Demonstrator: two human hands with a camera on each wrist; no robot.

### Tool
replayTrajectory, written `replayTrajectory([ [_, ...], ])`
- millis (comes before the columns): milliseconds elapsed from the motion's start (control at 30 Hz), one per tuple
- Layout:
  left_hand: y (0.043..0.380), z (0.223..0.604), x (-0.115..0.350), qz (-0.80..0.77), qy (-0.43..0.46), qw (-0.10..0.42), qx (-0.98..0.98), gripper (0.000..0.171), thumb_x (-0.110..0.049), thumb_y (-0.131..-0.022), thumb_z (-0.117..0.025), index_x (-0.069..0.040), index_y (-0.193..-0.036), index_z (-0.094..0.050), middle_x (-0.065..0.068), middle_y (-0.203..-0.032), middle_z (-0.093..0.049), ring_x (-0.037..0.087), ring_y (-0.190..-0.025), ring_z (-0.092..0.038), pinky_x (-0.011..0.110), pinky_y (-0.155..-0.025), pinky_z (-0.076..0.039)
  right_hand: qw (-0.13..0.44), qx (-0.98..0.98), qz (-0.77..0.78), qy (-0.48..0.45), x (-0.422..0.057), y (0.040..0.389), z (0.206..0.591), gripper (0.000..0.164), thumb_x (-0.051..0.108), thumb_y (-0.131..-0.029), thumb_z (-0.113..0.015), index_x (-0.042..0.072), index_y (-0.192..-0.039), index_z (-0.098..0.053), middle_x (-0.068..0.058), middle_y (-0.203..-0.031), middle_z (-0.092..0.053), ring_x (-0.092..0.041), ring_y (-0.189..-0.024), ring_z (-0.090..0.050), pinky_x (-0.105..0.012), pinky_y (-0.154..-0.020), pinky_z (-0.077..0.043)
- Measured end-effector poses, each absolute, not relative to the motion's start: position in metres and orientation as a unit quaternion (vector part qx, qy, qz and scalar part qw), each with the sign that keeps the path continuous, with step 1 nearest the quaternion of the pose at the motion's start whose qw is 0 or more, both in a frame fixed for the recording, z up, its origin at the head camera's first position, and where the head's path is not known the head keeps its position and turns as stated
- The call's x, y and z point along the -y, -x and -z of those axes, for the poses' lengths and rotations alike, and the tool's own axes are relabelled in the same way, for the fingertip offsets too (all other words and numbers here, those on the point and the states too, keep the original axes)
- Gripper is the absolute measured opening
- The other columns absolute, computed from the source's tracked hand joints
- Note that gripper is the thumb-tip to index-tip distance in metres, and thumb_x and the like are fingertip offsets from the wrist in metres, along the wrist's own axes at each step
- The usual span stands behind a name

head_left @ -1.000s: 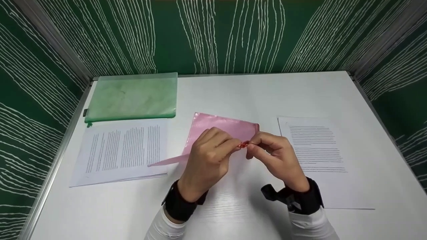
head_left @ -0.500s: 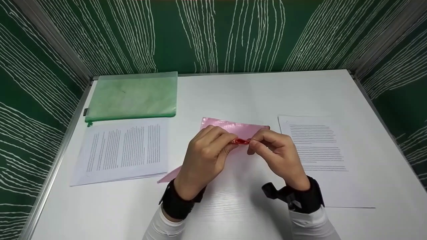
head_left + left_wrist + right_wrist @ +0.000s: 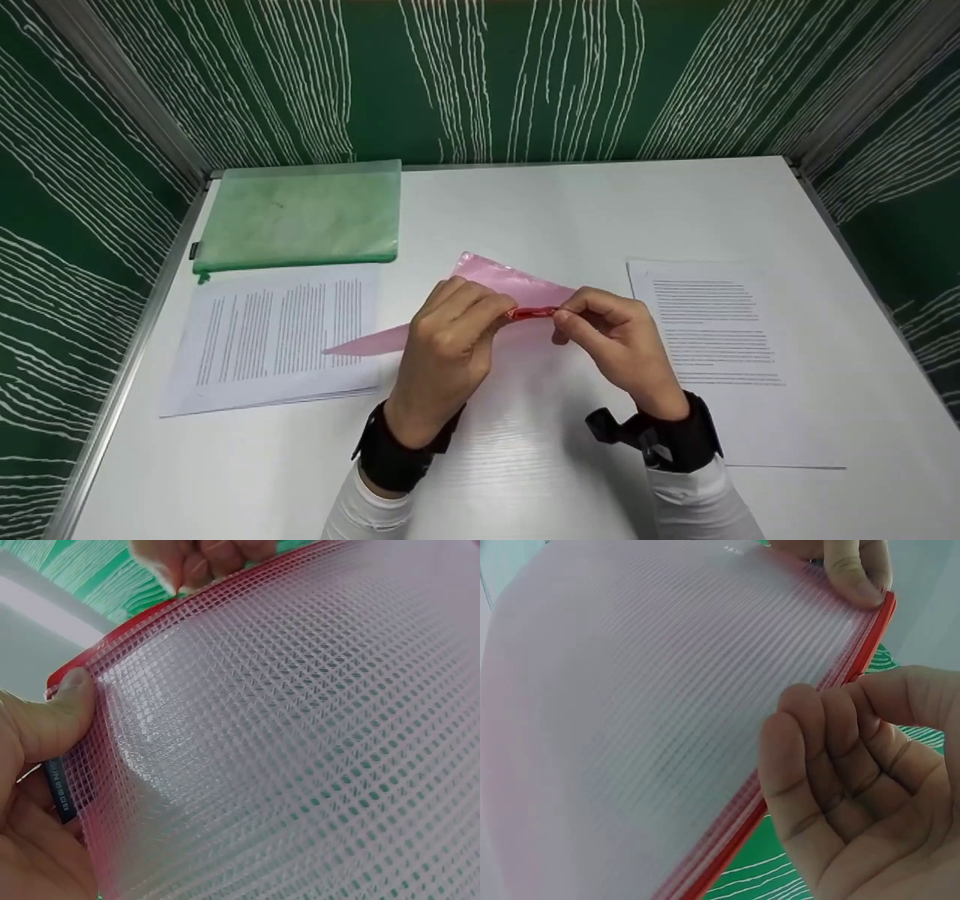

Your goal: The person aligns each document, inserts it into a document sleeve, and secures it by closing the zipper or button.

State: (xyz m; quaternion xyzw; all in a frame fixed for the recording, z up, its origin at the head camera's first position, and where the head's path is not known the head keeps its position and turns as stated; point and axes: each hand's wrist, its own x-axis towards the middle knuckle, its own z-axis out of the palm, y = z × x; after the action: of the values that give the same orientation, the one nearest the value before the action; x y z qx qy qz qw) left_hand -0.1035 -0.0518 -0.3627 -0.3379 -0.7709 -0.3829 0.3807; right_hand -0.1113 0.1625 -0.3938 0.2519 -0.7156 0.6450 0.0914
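A pink mesh zipper pouch [image 3: 502, 279] is held up off the table between both hands, its red zipper edge [image 3: 532, 313] facing me. My left hand [image 3: 450, 345] grips one end of that edge; in the left wrist view its thumb [image 3: 71, 701] lies on the corner, beside a small dark tag [image 3: 60, 791]. Farther along, my right hand [image 3: 619, 341] pinches the zipper between thumb and index finger. A tiny red bit shows at those fingertips in the left wrist view, but the zipper pull itself is mostly hidden. In the right wrist view the mesh [image 3: 652, 690] bulges to the left.
A green zipper pouch [image 3: 300, 214] lies at the back left of the white table [image 3: 525, 210]. In front of it is a stack of printed sheets [image 3: 277, 330], partly under the pink pouch's tip. More printed paper [image 3: 712, 330] lies on the right, close to my right hand.
My left hand has shifted left, away from the right hand, so a longer stretch of red zipper shows between them. The pink pouch has swung and tilted; the right hand has barely moved.
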Motion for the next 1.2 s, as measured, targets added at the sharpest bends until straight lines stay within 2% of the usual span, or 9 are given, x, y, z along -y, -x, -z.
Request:
replayTrajectory([
  [133,0.1042,0.3615,0.053,0.393,0.332,0.401,0.758,0.006,0.001,-0.087,-0.079,-0.002,-0.09,-0.075,0.006,-0.084,-0.07,0.02,-0.08,-0.061,0.031,-0.077,-0.052,0.091,0.71,-0.655,-0.244,-0.1629,0.1123,0.3935,0.016,-0.011,-0.095,-0.064,-0.002,-0.083,-0.068,-0.01,-0.073,-0.066,-0.016,-0.07,-0.066,-0.025,-0.067,-0.053],
  [300,0.1045,0.3613,0.0535,0.403,0.326,0.404,0.753,0.006,-0.002,-0.087,-0.079,0.0,-0.093,-0.075,0.008,-0.086,-0.07,0.021,-0.082,-0.062,0.031,-0.079,-0.053,0.101,0.7,-0.659,-0.257,-0.1626,0.1115,0.3912,0.015,-0.013,-0.095,-0.063,-0.004,-0.084,-0.068,-0.011,-0.075,-0.066,-0.016,-0.07,-0.066,-0.023,-0.067,-0.054],
  [633,0.1031,0.3612,0.0507,0.395,0.313,0.415,0.758,0.006,-0.007,-0.091,-0.076,-0.002,-0.093,-0.075,0.006,-0.085,-0.069,0.02,-0.08,-0.061,0.033,-0.075,-0.05,0.111,0.703,-0.654,-0.256,-0.1631,0.1105,0.3917,0.015,-0.014,-0.094,-0.063,-0.004,-0.084,-0.068,-0.013,-0.075,-0.067,-0.015,-0.07,-0.068,-0.025,-0.068,-0.056],
  [867,0.1033,0.3619,0.0519,0.389,0.307,0.445,0.746,0.008,-0.008,-0.094,-0.073,-0.001,-0.092,-0.076,0.007,-0.083,-0.07,0.021,-0.079,-0.062,0.032,-0.073,-0.05,0.108,0.737,-0.634,-0.205,-0.1658,0.1119,0.3945,0.014,-0.01,-0.094,-0.066,-0.003,-0.083,-0.07,-0.012,-0.072,-0.069,-0.016,-0.067,-0.068,-0.024,-0.066,-0.055],
  [1067,0.1048,0.3621,0.0528,0.393,0.303,0.439,0.749,0.006,-0.002,-0.087,-0.079,0.0,-0.093,-0.076,0.007,-0.084,-0.07,0.021,-0.079,-0.062,0.031,-0.074,-0.052,0.101,0.752,-0.623,-0.189,-0.1672,0.1134,0.3953,0.015,-0.009,-0.094,-0.067,0.0,-0.082,-0.071,-0.009,-0.073,-0.07,-0.017,-0.066,-0.069,-0.027,-0.066,-0.057],
  [1200,0.1057,0.3621,0.053,0.398,0.301,0.44,0.747,0.006,-0.007,-0.092,-0.076,-0.001,-0.092,-0.076,0.006,-0.084,-0.07,0.021,-0.079,-0.062,0.031,-0.074,-0.051,0.096,0.753,-0.621,-0.194,-0.1675,0.1141,0.3955,0.014,-0.009,-0.094,-0.066,-0.003,-0.082,-0.071,-0.009,-0.073,-0.07,-0.017,-0.066,-0.069,-0.026,-0.067,-0.057],
])
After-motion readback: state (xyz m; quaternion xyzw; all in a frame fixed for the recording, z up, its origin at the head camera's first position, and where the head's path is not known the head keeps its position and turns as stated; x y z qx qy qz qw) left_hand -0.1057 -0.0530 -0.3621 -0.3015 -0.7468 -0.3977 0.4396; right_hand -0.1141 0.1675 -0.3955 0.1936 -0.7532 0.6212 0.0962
